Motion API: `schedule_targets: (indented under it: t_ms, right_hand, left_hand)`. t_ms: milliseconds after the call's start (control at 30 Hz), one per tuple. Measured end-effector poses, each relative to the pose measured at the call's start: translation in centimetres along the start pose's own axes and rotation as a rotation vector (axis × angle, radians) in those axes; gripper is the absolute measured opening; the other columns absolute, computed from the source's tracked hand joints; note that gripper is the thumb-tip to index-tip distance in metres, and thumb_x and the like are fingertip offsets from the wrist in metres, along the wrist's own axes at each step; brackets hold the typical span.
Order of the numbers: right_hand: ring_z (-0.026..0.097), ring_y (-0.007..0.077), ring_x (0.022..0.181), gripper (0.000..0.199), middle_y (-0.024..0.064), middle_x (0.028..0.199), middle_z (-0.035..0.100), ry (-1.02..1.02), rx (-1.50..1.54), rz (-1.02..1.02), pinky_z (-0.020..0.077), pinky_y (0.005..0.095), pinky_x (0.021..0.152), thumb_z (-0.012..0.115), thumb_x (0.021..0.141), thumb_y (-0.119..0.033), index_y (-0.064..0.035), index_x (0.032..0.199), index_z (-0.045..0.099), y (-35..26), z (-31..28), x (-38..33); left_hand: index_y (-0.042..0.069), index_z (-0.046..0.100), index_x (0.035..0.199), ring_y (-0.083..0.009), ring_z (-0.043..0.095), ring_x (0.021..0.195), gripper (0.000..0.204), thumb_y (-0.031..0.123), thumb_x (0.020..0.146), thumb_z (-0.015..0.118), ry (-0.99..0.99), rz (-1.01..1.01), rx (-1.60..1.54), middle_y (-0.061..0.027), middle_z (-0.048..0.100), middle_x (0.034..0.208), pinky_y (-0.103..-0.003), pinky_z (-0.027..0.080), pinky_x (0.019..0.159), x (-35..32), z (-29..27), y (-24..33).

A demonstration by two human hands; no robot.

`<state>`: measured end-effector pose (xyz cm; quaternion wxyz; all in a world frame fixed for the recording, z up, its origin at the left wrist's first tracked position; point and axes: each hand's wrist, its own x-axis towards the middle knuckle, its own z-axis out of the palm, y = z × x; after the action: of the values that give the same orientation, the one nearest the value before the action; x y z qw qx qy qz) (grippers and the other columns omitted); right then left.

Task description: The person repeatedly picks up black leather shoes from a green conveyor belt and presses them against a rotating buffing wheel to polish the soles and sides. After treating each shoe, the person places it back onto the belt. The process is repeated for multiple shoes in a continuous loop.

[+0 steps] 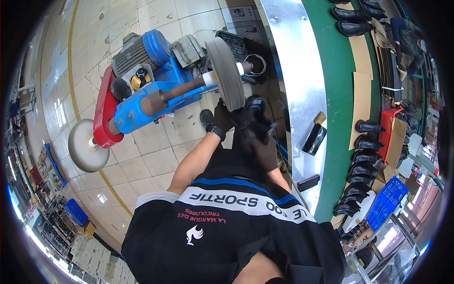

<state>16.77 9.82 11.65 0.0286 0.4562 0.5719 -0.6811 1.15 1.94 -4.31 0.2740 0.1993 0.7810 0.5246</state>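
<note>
A shiny black leather shoe (255, 108) is up against the lower rim of a grey buffing wheel (224, 71), which is mounted on the brown shaft of a blue polishing machine (135, 113). My left hand (223, 117), in a dark glove, is closed at the near-left side of the shoe, just below the wheel; its fingers partly merge with the black leather. From the right, my right hand (263, 154), also dark-gloved and slightly smeared by motion, grips the shoe. The shoe's outline near the hands is hard to separate from the gloves.
To the left is a second, pale wheel (88, 145) beside a red belt guard (105, 106). On my right runs a metal ledge (302, 57) with a brush (316, 132) on it. Beyond lies a green surface (335, 156), with several black shoes (363, 169) lined up along it.
</note>
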Motion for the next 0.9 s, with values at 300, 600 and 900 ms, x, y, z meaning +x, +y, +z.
schedule_targets:
  t_ms: [300, 600, 900]
  right_hand:
    - [0.069, 0.0325, 0.075, 0.056, 0.0101, 0.096, 0.07, -0.214, 0.649, 0.583, 0.0534, 0.0421, 0.059, 0.055, 0.086, -0.056, -0.0111, 0.117, 0.06, -1.8, 0.1, 6.3]
    - [0.065, 0.0253, 0.094, 0.049, 0.0092, 0.105, 0.067, -0.091, 0.543, 0.595, 0.0554, 0.0431, 0.075, 0.057, 0.092, -0.053, -0.0102, 0.115, 0.063, 2.2, 1.7, 6.6]
    - [0.061, 0.0259, 0.112, 0.08, 0.013, 0.119, 0.062, -0.198, -0.238, -0.261, 0.0523, 0.0384, 0.093, 0.086, 0.071, -0.019, -0.008, 0.136, 0.041, 7.9, 4.5, 4.9]
  left_hand:
    - [0.004, 0.065, 0.091, -0.0248, 0.062, 0.083, 0.026, 0.026, 0.092, 0.053, 0.349, -0.69, -1.028, -0.0112, 0.066, 0.092, -0.037, 0.049, 0.079, 1.5, -4.2, -4.5]
    - [0.003, 0.065, 0.08, -0.0296, 0.065, 0.069, 0.015, 0.017, 0.084, 0.066, 0.493, 0.208, 0.396, -0.0143, 0.065, 0.079, -0.039, 0.05, 0.059, 0.5, -9.2, 12.3]
    - [0.01, 0.067, 0.071, -0.024, 0.06, 0.059, 0.003, 0.01, 0.073, 0.07, 0.12, 0.843, 0.608, -0.0052, 0.058, 0.065, -0.037, 0.05, 0.049, 1.5, -5.8, 15.8]
